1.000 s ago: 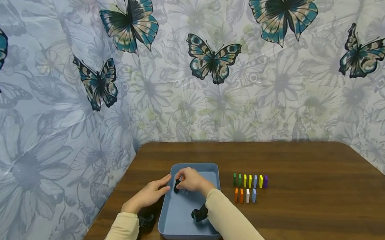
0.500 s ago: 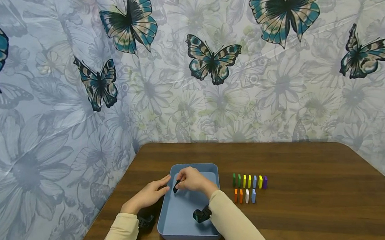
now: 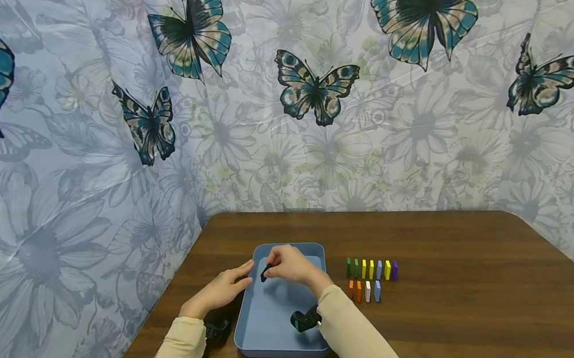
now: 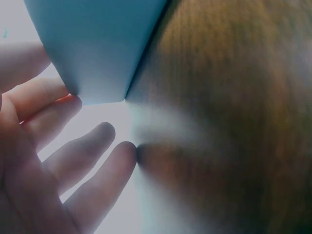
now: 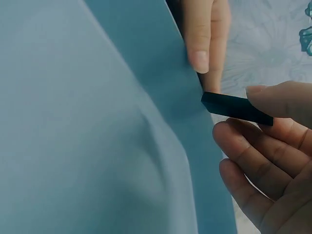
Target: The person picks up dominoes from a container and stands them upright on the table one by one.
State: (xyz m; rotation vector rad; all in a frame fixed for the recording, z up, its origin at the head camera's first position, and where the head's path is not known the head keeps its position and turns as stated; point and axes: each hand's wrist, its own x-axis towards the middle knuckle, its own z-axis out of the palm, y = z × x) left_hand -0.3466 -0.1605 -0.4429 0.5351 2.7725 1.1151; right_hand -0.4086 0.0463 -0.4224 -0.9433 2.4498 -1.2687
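Observation:
A small flat black block (image 5: 236, 107) is pinched between thumb and fingers of my right hand (image 3: 290, 264). It hangs tilted over the far left part of a shallow blue tray (image 3: 272, 327); in the right wrist view it seems to be above the tray floor. My left hand (image 3: 220, 291) lies along the tray's left side, fingers extended. In the left wrist view, its fingertips (image 4: 73, 100) touch the tray's outer wall (image 4: 105, 53) near a corner, while other fingers reach past toward the table.
Right of the tray, two rows of small upright blocks stand on the brown wooden table (image 3: 463, 288). The back row has a purple block (image 3: 394, 270) at its end; a white block (image 3: 368, 291) stands in the front row. A butterfly-patterned cloth (image 3: 413, 156) hangs behind.
My right hand has risen a little and shifted slightly right with the black block, which has gone from nearly upright to more tilted. The left hand stays at the tray's side.

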